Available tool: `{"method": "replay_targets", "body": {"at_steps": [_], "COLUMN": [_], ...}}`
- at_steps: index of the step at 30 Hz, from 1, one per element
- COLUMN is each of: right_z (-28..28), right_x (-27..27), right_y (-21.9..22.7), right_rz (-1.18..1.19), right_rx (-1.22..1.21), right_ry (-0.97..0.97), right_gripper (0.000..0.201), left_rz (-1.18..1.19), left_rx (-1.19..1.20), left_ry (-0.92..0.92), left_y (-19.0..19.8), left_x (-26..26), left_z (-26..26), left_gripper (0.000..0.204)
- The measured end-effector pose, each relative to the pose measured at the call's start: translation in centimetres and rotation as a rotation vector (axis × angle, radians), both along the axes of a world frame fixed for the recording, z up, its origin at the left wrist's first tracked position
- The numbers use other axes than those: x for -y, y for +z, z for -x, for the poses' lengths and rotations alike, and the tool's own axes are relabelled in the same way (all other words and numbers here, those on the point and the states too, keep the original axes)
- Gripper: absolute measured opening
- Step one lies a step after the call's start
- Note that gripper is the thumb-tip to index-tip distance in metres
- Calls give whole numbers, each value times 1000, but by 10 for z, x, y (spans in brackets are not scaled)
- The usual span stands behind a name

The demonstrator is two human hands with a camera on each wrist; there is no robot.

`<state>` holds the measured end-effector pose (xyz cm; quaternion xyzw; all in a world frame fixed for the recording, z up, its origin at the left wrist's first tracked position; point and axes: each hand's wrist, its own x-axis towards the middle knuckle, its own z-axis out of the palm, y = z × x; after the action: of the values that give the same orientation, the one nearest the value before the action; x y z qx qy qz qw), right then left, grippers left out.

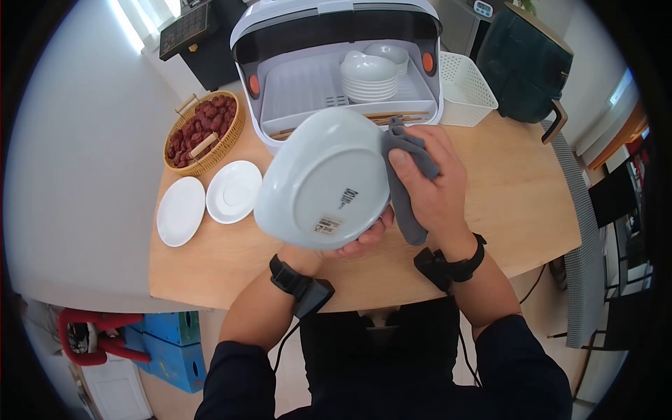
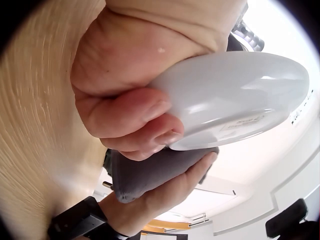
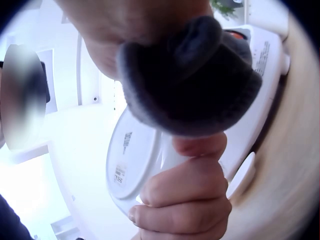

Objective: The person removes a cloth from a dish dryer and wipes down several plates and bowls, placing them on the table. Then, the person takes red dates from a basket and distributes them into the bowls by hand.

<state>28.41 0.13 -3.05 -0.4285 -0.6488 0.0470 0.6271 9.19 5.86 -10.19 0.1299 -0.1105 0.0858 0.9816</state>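
Note:
A pale, rounded-square serving dish (image 1: 315, 154) is held up over the table, tilted so its labelled underside faces the head camera. My left hand (image 1: 367, 236) grips its lower edge, fingers curled over the rim in the left wrist view. A dark grey cloth (image 1: 404, 203) is bunched in my right hand (image 1: 442, 183), pinched between thumb and fingers against the dish's right edge. In the right wrist view the cloth (image 3: 195, 100) hides most of the right fingers, and the left fist (image 3: 185, 195) shows below it.
A dish box (image 1: 245, 91) with its lid raised holds stacked bowls (image 1: 369, 77) and chopsticks (image 1: 413, 116). Two white plates (image 1: 180, 212) and a basket of dark red fruit (image 1: 203, 129) are at left. A white basket (image 1: 465, 91) and a dark green appliance (image 1: 521, 63) stand at right.

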Motion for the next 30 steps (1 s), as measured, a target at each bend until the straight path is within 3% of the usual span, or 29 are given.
{"method": "replay_targets", "body": {"at_steps": [1,5,9,10,14,17,19,23,25,27,29,30], "right_z": [-1,-1,-2,-2,-11,-10,1,-3,-8,-6,-5,-6], "right_x": [-2,-3,2,4,4,4,3,-1,-4,2,8,10], "right_y": [-2,-3,4,6,10,9,3,-2,-3,7,13,13], "right_rz": [175,238,28,-69,-149,-71,152,206,-53,-169,-285,-316], "right_rx": [-160,-203,-61,39,34,8,-272,-270,4,118,227,399], "right_ry": [114,150,119,88,116,148,227,200,27,1,-19,-2], "right_gripper": [35,32,30,30,32,33,34,35,36,37,39,39], "left_rz": [-5,-29,65,67,27,-10,-25,0,44,-130,-175,-218], "left_rx": [-6,-4,-73,-75,-156,-173,-201,-126,-125,-70,-89,-117], "left_ry": [-4,1,149,146,124,109,130,164,148,-59,37,129], "left_y": [-4,3,13,11,1,2,5,8,-1,-15,-19,-18], "left_x": [-3,-4,10,11,9,5,5,8,3,-10,-8,-4], "left_z": [0,4,5,5,10,8,8,5,5,4,8,11], "left_gripper": [95,98,93,93,90,91,92,97,98,96,92,89]}}
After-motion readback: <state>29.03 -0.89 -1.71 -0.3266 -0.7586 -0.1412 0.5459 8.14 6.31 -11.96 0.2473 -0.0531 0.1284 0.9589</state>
